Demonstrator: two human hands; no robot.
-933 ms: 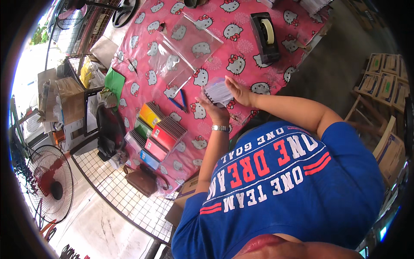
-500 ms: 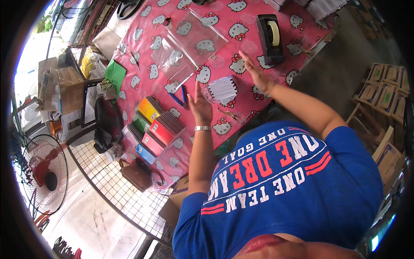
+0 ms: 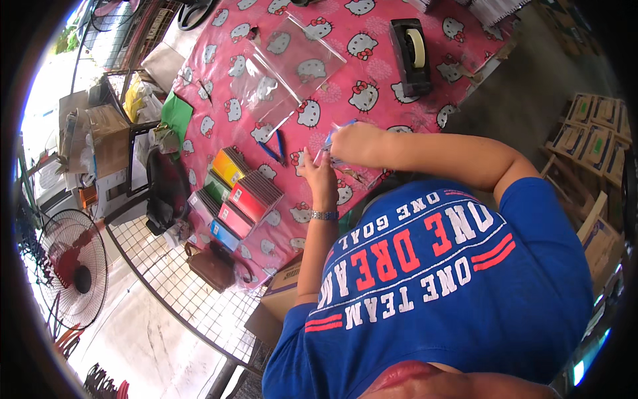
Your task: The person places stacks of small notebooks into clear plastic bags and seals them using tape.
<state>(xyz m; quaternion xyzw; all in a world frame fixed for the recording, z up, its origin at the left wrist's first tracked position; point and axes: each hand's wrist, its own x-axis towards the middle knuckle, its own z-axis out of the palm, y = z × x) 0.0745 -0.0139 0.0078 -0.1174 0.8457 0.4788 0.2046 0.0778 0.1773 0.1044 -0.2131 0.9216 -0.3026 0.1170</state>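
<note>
A: Since the earlier frame, the right hand [image 3: 364, 144] has been brought in from the side to the notebook [image 3: 328, 141], whose white pages were then seen lying face up. Now it is mostly covered, and only a bluish strip is shown.

B: Where is it placed, and how are the fingers held?

A: It is held between the two hands, over the near part of the table. The right fingers are curled in and closed on it. On the left hand [image 3: 318, 178], the thumb and forefinger are spread a little beside it; whether it is also gripped there cannot be told. A silver watch [image 3: 325, 215] is worn on the left wrist.

B: What is found next to the hands?

A: Blue-handled pliers [image 3: 281, 147] are laid just left of them. Left of and nearer than the pliers, a group of coloured notebooks [image 3: 256, 199] is stacked in rows.

B: And farther out?

A: Clear plastic sheets [image 3: 292, 66] are spread beyond the pliers, on a pink patterned cloth [image 3: 332, 90]. A black tape dispenser [image 3: 407, 73] is set to their right. Off the table, cartons [image 3: 579, 130] are piled at the right, and a standing fan [image 3: 73, 269] is seen at the far left.
</note>
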